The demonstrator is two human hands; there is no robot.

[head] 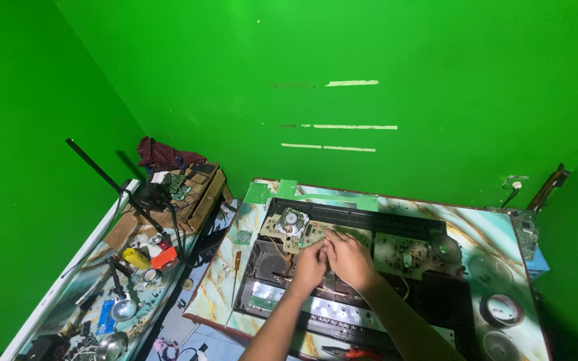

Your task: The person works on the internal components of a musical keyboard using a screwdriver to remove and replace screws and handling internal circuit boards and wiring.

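You are mid-way through working on the circuit board [316,234] lying atop the opened player [342,267], left hand [310,266] and right hand [348,257] pinched together on it (what they grip, I cannot tell), calling for small, steady finger moves.

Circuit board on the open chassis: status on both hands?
Left hand and right hand together at circuit board edge, grip not discernible. Board lies atop open black chassis. Screwdriver beside it, untouched. Nothing obstructing.

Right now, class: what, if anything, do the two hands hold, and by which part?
Both the left hand and right hand meet at the circuit board's near edge; whether they grip it cannot be told.
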